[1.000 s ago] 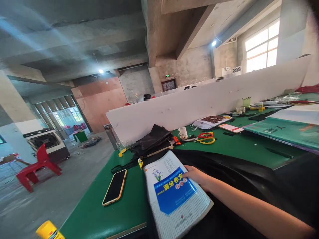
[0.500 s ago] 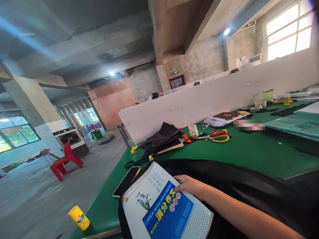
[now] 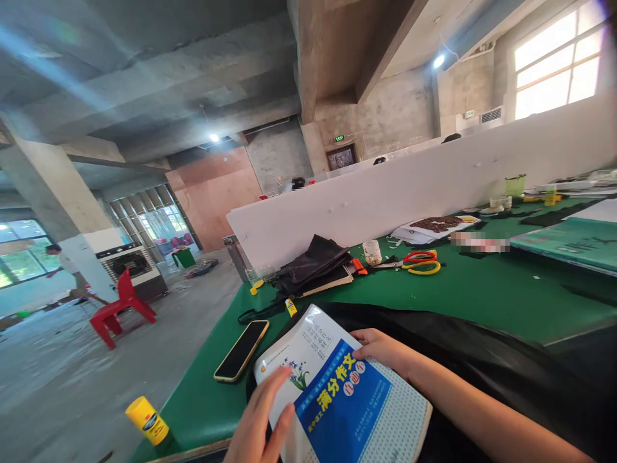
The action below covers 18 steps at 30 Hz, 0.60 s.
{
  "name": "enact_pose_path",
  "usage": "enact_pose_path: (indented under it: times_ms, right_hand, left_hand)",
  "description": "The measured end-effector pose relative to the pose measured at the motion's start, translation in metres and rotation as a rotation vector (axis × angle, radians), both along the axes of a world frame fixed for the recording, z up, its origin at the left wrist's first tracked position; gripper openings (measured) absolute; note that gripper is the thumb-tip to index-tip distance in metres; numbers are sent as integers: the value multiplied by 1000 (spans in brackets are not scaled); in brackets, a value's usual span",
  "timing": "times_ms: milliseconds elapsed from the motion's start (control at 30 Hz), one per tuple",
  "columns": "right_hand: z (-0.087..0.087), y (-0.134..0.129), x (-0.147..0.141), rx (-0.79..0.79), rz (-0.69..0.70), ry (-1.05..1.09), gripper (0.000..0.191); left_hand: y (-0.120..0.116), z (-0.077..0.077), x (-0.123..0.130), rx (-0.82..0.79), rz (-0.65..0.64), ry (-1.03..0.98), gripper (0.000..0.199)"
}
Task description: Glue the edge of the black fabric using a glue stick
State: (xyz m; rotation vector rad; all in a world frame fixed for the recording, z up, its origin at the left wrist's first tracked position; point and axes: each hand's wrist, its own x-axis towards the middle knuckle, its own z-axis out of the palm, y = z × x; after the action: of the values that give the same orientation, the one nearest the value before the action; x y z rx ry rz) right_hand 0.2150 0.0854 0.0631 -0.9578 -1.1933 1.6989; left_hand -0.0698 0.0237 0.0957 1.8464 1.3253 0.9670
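A thick paperback book (image 3: 351, 411) with a white and blue cover lies tilted in front of me on black fabric (image 3: 434, 328). My right hand (image 3: 383, 348) grips its right edge, thumb on the cover and the other fingers out of sight beneath. Over the lower left of the cover is my left hand (image 3: 263, 418), its fingers stretched out and the thumb apart. Whether its palm presses on the book I cannot tell. To the left of the book rests a phone (image 3: 241, 350) with a dark screen. A small yellow tube (image 3: 290, 307) stands just beyond the book's top.
On the green table (image 3: 202, 392) are a yellow glue stick (image 3: 147, 420), folded black cloth (image 3: 313, 263), scissors (image 3: 419, 262), a small jar (image 3: 372, 252) and a teal folder (image 3: 573, 241). A white partition (image 3: 385, 183) runs behind. A red chair (image 3: 123, 308) stands on the floor at left.
My left hand has come into view over the book's left side. The book and my right hand have shifted slightly right. A person now shows near the far left window.
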Motion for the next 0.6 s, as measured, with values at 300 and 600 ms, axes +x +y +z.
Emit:
enact_pose_path:
  times_ms: [300,600]
  right_hand:
    - [18,-29,74,32,-73,-19,46]
    - [8,-52,92,3,-173,108,47]
  left_hand:
    - [144,12,42,333,-78,626,41]
    - [164,-1,98,269,-169,606,34]
